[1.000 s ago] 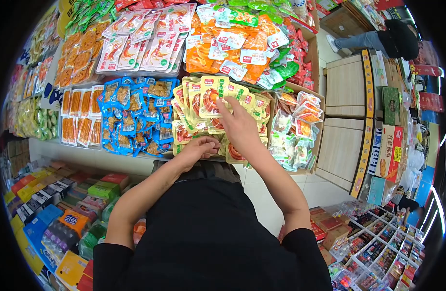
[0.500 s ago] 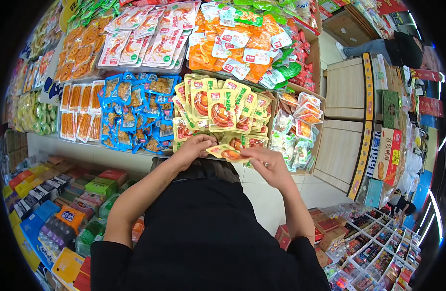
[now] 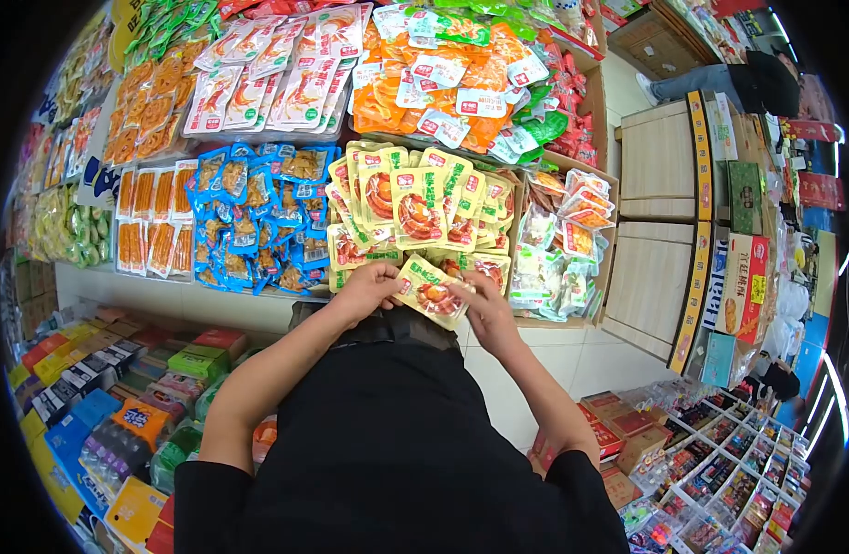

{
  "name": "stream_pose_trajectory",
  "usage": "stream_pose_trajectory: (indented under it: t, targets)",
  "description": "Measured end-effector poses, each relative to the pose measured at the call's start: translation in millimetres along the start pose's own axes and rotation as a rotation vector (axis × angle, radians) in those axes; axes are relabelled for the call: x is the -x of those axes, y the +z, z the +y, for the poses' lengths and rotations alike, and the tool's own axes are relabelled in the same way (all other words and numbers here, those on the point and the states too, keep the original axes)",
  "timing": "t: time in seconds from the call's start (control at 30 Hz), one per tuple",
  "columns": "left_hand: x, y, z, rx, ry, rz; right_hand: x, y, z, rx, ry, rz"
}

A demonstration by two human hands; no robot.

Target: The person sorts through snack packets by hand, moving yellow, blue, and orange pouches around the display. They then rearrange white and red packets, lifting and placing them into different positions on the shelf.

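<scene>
A yellow snack packet (image 3: 432, 294) with a picture of reddish-brown food is held between both hands in front of my waist, its printed face turned up. My left hand (image 3: 369, 294) pinches its left end, and my right hand (image 3: 487, 309) grips the right end. Just beyond lies a pile of similar yellow packets (image 3: 419, 205) in a display box. Blue packets (image 3: 249, 217) fill the section to the left of the pile, and white and green packets (image 3: 549, 254) stand in a box to its right.
Orange packets (image 3: 443, 88) and flat white packs (image 3: 286, 74) lie farther back. Wooden shelf units (image 3: 660, 166) stand at the right. Stacked boxes and bottles (image 3: 171, 443) are at the lower left. Another person's leg (image 3: 687, 85) shows at the upper right.
The held packet has tilted from nearly edge-on to face up, showing more of its front. My right hand has shifted slightly left with it.
</scene>
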State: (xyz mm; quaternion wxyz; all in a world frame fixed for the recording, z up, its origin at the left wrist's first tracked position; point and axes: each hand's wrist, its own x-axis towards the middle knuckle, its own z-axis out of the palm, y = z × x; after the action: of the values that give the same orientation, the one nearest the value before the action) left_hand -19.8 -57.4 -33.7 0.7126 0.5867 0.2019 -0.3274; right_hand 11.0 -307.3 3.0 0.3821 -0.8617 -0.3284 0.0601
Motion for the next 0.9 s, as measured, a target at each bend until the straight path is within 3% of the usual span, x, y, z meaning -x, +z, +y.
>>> stream_pose_trajectory:
  t: [0.07,0.13,0.17,0.3,0.37,0.4,0.47,0.6,0.67,0.9]
  targets:
    - [6,2,4,-0.016,-0.061,0.031,-6,4,6,0.053,-0.002,0.041]
    - [8,2,8,-0.027,-0.068,0.066,-11,5,7,-0.551,0.753,-0.063]
    - [8,2,9,-0.042,-0.075,0.100,-16,3,9,-0.677,0.756,-0.090]
    - [11,-2,7,-0.034,-0.096,0.141,-25,15,9,-0.713,0.802,-0.092]
    - [13,-4,7,-0.127,-0.075,0.180,-25,22,12,-0.369,0.652,-0.210]
    - [14,-4,7,-0.125,-0.076,0.182,-27,22,9,-0.369,0.651,-0.213]
    - [14,-3,8,-0.225,0.023,0.182,-32,20,1,-0.083,0.470,-0.177]
    - [13,-2,15,-0.401,0.118,0.233,-30,20,-5,0.076,0.321,-0.107]
    - [10,-7,15,-0.646,0.142,0.288,-34,14,-15,0.243,0.254,-0.127]
    - [11,-10,4,-0.527,0.142,0.289,-65,7,-27,-0.059,0.456,0.039]
